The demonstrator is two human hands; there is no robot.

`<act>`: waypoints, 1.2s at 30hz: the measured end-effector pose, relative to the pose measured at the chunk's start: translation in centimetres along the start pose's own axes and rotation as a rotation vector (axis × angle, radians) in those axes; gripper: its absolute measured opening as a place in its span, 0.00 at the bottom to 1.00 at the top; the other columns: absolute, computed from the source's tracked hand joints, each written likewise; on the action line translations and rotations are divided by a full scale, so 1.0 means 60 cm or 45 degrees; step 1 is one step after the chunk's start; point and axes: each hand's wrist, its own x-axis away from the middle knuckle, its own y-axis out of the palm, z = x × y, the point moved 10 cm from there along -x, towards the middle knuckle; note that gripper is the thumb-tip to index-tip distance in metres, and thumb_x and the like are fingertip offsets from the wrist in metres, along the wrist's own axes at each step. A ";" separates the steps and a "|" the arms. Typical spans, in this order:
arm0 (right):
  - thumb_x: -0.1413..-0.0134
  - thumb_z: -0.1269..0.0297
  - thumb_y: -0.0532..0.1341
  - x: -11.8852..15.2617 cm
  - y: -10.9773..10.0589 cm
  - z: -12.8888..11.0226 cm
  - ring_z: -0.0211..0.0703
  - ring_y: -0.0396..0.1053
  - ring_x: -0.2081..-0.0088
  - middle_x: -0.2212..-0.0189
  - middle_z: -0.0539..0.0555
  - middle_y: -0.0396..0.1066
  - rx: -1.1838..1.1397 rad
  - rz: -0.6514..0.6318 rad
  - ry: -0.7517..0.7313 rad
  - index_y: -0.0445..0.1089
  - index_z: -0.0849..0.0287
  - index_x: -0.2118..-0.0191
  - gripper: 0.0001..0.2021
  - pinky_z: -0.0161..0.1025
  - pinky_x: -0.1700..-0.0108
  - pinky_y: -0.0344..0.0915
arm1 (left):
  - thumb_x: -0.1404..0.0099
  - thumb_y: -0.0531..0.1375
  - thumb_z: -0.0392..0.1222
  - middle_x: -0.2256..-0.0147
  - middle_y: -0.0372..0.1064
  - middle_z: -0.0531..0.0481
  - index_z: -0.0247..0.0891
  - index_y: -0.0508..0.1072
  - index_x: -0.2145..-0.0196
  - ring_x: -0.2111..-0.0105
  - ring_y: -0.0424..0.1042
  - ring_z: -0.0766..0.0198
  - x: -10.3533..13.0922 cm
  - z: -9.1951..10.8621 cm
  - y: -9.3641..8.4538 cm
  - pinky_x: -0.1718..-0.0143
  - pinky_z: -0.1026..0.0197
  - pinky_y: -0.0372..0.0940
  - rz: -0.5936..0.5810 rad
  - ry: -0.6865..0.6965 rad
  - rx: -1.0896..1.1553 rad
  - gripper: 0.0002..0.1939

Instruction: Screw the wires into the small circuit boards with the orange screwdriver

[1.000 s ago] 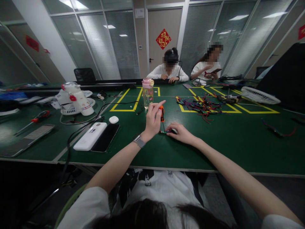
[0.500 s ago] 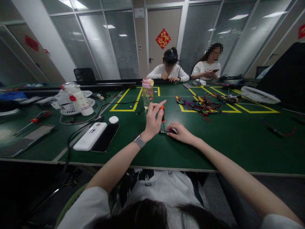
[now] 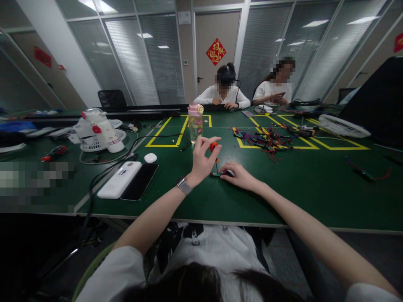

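Observation:
My left hand [image 3: 200, 162] is closed around the handle of an orange and black screwdriver [image 3: 214, 146]. The screwdriver stands upright, its shaft pointing down at a small green circuit board [image 3: 215, 174] lying on the table. Pressed low to the tabletop, my right hand [image 3: 239, 176] grips the board's right end with its fingertips. Some dark wire shows by those fingers; the rest of it is covered by the hand. Just beyond my left hand stands a clear drinking bottle with a pink lid [image 3: 195, 110].
A tangle of wired circuit boards [image 3: 267, 138] lies right of centre on the green table [image 3: 176, 205]. One wired board [image 3: 367, 173] sits farther right. To the left are a white power bank [image 3: 119, 180], a black phone [image 3: 140, 182] and another screwdriver [image 3: 55, 153]. Two people sit opposite.
The fingers of my left hand have shifted on the screwdriver handle, and the index finger is more bent. My right hand and the board stay where they were.

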 end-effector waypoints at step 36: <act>0.46 0.70 0.63 0.000 0.002 0.002 0.46 0.67 0.63 0.68 0.55 0.72 -0.010 -0.001 0.009 0.73 0.59 0.63 0.04 0.44 0.57 0.63 | 0.28 0.47 0.42 0.63 0.62 0.49 0.41 0.70 0.49 0.62 0.65 0.65 0.001 0.001 -0.001 0.58 0.61 0.63 0.000 0.018 0.029 0.16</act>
